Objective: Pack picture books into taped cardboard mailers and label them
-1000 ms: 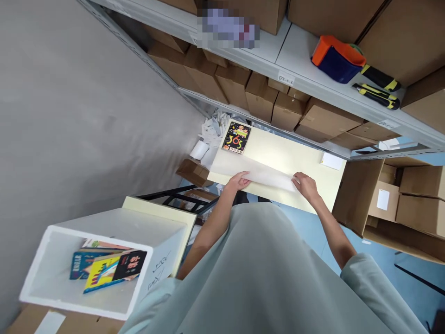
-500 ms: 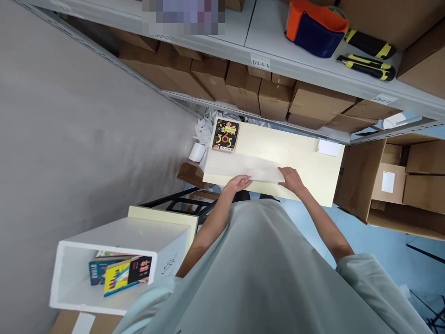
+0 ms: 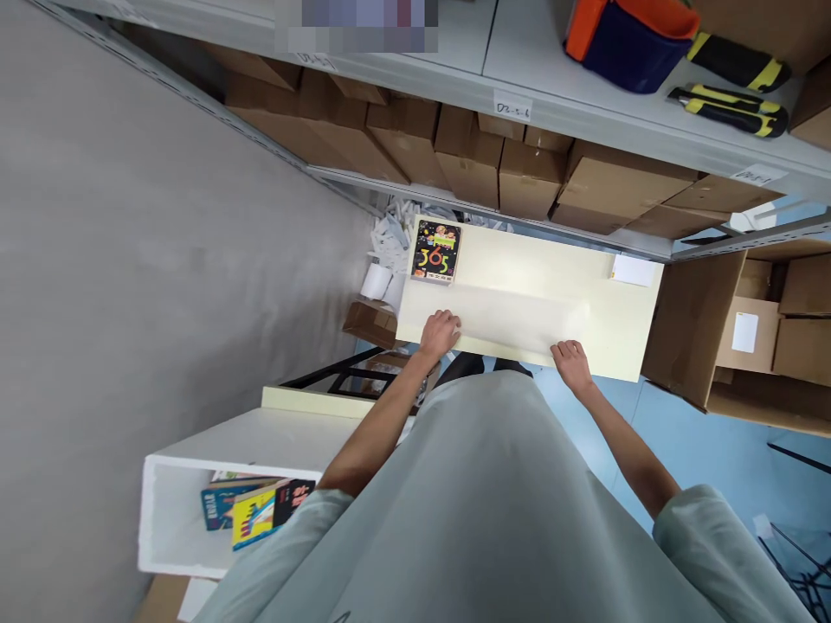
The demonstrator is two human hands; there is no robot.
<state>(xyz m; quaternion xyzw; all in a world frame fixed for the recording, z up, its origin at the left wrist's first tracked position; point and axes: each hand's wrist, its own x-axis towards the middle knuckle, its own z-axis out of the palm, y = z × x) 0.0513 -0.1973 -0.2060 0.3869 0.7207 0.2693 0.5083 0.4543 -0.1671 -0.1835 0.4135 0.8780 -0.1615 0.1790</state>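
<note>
A thin, translucent white sheet [image 3: 510, 318] lies stretched lengthwise over the pale yellow tabletop [image 3: 603, 324]. My left hand [image 3: 441, 333] is on its near edge toward the left, with the fingers bent over it and closed on it. At the sheet's near right corner, my right hand [image 3: 571, 365] grips the edge with curled fingers. The fingertips of both hands are partly hidden. A black book with a large colourful "365" on its cover [image 3: 436, 253] lies flat at the table's back left corner, beyond the sheet.
A white card or box [image 3: 634, 270] lies at the table's back right. Shelving [image 3: 428, 73] holds cartons, utility knives [image 3: 733, 108] and a tape dispenser [image 3: 633, 43]. An open carton [image 3: 688, 324] stands right; a white bin [image 3: 214, 450] with books stands lower left.
My right hand has moved right and nearer my body, and my left hand has shifted slightly left. The sheet now spreads wider and flatter between them. The whole view has shifted a little.
</note>
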